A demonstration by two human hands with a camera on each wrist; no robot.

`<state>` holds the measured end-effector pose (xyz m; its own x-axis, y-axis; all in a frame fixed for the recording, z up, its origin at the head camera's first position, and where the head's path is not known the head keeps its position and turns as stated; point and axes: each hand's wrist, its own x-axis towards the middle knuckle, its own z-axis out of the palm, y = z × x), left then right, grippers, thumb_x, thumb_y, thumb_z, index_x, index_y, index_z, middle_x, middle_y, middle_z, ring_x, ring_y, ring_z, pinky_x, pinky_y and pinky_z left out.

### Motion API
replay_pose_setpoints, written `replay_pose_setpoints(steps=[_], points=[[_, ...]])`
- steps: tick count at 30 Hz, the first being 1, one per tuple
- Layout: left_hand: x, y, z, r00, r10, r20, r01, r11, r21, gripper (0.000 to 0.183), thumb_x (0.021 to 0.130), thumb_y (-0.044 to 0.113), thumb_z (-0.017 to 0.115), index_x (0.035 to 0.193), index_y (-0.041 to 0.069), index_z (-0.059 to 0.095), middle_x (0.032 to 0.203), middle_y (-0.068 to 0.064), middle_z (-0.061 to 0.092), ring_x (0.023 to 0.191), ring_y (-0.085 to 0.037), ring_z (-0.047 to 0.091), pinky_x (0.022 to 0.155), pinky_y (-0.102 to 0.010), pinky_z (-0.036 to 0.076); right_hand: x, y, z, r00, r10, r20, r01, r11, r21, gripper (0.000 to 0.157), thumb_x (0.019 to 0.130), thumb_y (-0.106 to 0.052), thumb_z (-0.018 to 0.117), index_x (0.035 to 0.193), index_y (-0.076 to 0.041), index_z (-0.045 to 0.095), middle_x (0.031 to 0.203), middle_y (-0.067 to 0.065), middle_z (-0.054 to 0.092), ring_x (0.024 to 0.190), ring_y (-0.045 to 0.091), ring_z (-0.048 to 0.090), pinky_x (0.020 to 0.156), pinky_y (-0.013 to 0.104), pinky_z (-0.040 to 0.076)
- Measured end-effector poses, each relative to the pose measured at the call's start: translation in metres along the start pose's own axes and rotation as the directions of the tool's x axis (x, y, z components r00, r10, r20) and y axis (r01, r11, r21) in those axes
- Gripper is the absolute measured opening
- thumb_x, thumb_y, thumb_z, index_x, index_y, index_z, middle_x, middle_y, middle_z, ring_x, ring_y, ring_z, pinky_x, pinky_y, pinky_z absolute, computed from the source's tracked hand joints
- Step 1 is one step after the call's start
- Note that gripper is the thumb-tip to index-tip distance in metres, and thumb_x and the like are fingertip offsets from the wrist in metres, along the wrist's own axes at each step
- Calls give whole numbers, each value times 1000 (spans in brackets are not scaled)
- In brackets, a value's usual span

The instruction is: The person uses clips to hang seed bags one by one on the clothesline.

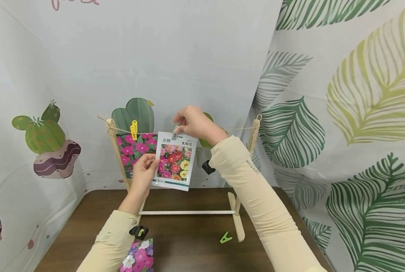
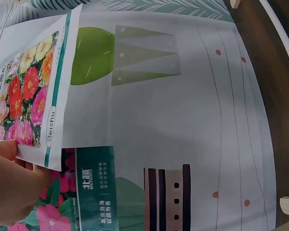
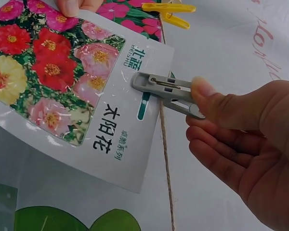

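Note:
My left hand [image 1: 143, 172] pinches the lower left edge of a white seed packet [image 1: 174, 163] printed with red, pink and yellow flowers. With thumb and fingers, my right hand [image 3: 245, 130] holds the handle end of a grey clothespin [image 3: 166, 90]. That clothespin's jaws lie over the packet's top edge, right at the twine [image 3: 166, 161]. To the left, a second seed packet [image 1: 139, 146] with magenta flowers hangs on the twine under a yellow clothespin [image 1: 133, 130], partly hidden behind the white packet and my left hand.
The twine runs between two wooden posts [image 1: 253, 138] of a stand with a white crossbar [image 1: 188, 212]. On the brown table [image 1: 188, 241] lie a green clothespin [image 1: 225, 238] and another flower packet [image 1: 142, 257], partly covered by my left sleeve. A printed cloth [image 1: 195, 56] hangs behind.

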<state>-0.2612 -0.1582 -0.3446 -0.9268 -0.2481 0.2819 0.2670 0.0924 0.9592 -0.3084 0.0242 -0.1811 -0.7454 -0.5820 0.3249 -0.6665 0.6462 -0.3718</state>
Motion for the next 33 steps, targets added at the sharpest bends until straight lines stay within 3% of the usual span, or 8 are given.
replay_pose_setpoints(steps=[9, 14, 21, 33], points=[[-2, -1, 1, 999, -50, 1, 50, 998, -25, 20, 97, 11, 57, 112, -2, 56, 82, 14, 63, 80, -5, 52, 74, -19, 43, -2, -1, 2, 999, 30, 23, -29, 999, -45, 34, 91, -17, 67, 121, -2, 64, 115, 9, 65, 102, 18, 60, 88, 28, 48], [-3, 1, 4, 999, -53, -2, 53, 998, -19, 22, 98, 14, 57, 115, 0, 57, 90, 5, 60, 85, -9, 49, 75, -22, 42, -4, -4, 2, 999, 21, 24, -19, 997, -79, 40, 93, -19, 64, 129, -3, 59, 124, 10, 60, 112, 20, 56, 95, 30, 44], [-4, 1, 5, 998, -67, -10, 67, 998, -3, 26, 98, 15, 56, 116, -3, 55, 102, -5, 54, 91, -14, 44, 75, -20, 39, -7, -4, 6, 1000, -7, 26, 9, 997, -80, 42, 94, -19, 63, 132, -4, 55, 124, 10, 59, 112, 20, 54, 95, 31, 44], [-5, -2, 3, 998, -70, -12, 70, 997, 18, 26, 97, 13, 57, 116, -4, 55, 101, -5, 55, 87, -10, 49, 73, -17, 42, -10, 0, 10, 1000, -13, 14, 14, 997, -69, 42, 94, -20, 63, 131, -3, 55, 128, 10, 58, 115, 21, 54, 97, 31, 43]])
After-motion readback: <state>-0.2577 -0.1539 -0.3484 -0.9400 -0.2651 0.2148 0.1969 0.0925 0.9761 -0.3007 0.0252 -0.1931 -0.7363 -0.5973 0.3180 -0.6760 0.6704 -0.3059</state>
